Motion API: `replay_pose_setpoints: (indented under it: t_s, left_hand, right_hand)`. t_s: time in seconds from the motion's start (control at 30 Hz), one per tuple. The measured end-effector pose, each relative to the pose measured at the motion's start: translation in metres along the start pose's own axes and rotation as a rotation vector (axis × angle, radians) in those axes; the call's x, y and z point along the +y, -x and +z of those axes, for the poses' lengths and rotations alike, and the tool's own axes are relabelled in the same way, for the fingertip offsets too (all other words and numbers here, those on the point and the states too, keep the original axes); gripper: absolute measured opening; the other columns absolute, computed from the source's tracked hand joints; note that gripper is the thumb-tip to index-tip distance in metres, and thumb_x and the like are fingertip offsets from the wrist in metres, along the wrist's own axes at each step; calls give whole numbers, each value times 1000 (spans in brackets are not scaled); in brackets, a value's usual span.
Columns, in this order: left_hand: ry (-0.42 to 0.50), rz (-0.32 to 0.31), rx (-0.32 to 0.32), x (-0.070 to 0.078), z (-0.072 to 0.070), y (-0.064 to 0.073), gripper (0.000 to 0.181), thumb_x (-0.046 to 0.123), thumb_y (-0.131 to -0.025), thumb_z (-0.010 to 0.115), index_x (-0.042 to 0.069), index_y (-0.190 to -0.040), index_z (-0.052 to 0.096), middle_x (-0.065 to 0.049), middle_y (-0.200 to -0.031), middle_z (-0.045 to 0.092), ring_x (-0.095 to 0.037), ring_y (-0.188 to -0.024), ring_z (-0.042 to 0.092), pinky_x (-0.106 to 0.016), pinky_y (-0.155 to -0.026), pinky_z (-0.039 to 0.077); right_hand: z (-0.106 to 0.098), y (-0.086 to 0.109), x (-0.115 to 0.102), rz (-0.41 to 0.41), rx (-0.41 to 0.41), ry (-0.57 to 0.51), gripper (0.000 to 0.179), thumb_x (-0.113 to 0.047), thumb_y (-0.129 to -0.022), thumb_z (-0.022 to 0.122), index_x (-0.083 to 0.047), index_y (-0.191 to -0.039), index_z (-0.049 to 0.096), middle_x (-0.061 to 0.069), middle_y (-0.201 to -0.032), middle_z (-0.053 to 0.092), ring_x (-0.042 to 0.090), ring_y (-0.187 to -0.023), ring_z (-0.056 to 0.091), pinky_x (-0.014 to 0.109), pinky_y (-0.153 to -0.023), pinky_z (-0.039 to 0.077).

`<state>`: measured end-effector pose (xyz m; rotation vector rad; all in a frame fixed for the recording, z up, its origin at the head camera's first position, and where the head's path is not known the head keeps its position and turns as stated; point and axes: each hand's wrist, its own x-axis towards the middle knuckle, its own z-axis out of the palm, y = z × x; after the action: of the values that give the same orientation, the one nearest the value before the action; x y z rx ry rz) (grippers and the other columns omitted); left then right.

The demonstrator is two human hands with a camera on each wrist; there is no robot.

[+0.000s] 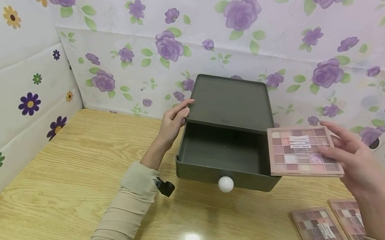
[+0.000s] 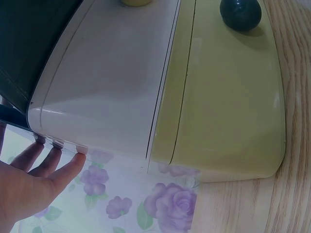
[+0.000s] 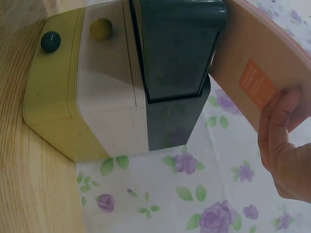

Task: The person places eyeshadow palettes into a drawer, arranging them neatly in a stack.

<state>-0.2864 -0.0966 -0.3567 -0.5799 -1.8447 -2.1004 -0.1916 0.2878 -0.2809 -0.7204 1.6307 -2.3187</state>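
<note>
A small drawer cabinet (image 1: 232,101) with a dark top stands against the cloth, its dark top drawer (image 1: 226,177) pulled out by a white knob. My left hand (image 1: 172,123) rests on the cabinet's left side, its fingertips touching the wall near the drawer. In my right hand (image 1: 355,159) is an eyeshadow palette (image 1: 303,150), pinched at its right edge with the thumb on the lid. The palette tilts over the drawer's right rim. From the right wrist view, its plain underside (image 3: 262,63) shows an orange label.
Two more palettes, one nearer (image 1: 317,232) and one behind it (image 1: 350,218), lie on the wooden table (image 1: 87,187) at the right. Below the dark drawer are a white drawer (image 2: 107,73) and a yellow one (image 2: 228,107), both with knobs. Flowered cloth (image 1: 230,36) covers the wall behind.
</note>
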Motion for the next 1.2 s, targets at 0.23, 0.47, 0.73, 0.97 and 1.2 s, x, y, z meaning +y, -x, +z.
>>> replay_pose_setpoints:
  t_s: [0.23,0.47,0.73,0.97,1.2]
  left_hand:
    - [6,-8,0,0,1,0,38,14,-93,44,-1,-126,53,6,-55,27,-11,-51,22,-20,-52,23]
    - [8,-7,8,1,1,1,37,14,-92,45,-1,-124,54,6,-54,26,-14,-51,21,-20,-51,23]
    - [4,-5,14,1,1,1,37,15,-92,45,-1,-124,55,6,-54,26,-11,-51,21,-22,-52,23]
    - [13,-9,9,1,1,1,37,14,-93,44,-1,-125,53,7,-54,25,-7,-49,21,-20,-51,23]
    - [21,-9,5,1,2,0,37,12,-93,44,-2,-125,53,7,-53,25,-7,-48,21,-20,-50,21]
  right_hand:
    - [11,-5,4,21,38,7,54,18,-87,38,-12,-131,48,11,-109,63,24,-88,64,33,-68,52]
    - [19,-12,9,66,108,47,51,14,-87,44,-16,-128,52,7,-107,63,21,-88,64,30,-68,52]
    - [30,-21,14,133,168,104,52,11,-86,49,-12,-132,39,6,-105,62,20,-88,63,28,-71,51]
    - [40,-27,19,142,173,128,55,10,-86,52,-9,-134,34,6,-101,64,19,-85,64,26,-71,51]
    - [48,-31,23,121,161,117,57,11,-84,54,-7,-134,34,5,-103,64,19,-87,63,27,-71,51]
